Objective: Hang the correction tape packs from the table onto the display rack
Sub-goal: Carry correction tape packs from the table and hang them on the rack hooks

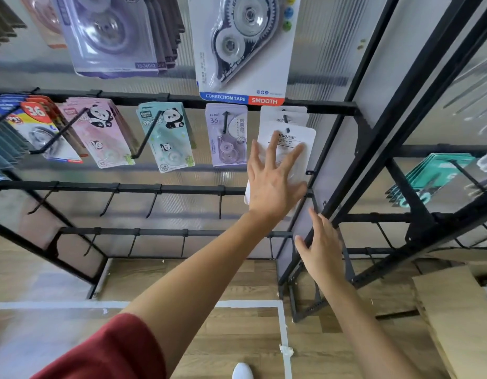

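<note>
A white correction tape pack hangs at the front of a hook on the black display rack, at the right end of the middle row, with more white packs behind it. My left hand lies flat against this pack with straight, spread fingers and covers its lower half. My right hand hovers lower right, open and holding nothing, close to the rack's upright post. The table is out of view.
On the same row hang a purple pack, teal panda packs, pink panda packs and others. A large pack hangs above. Bare hooks fill the lower rows. A cardboard box stands at the right.
</note>
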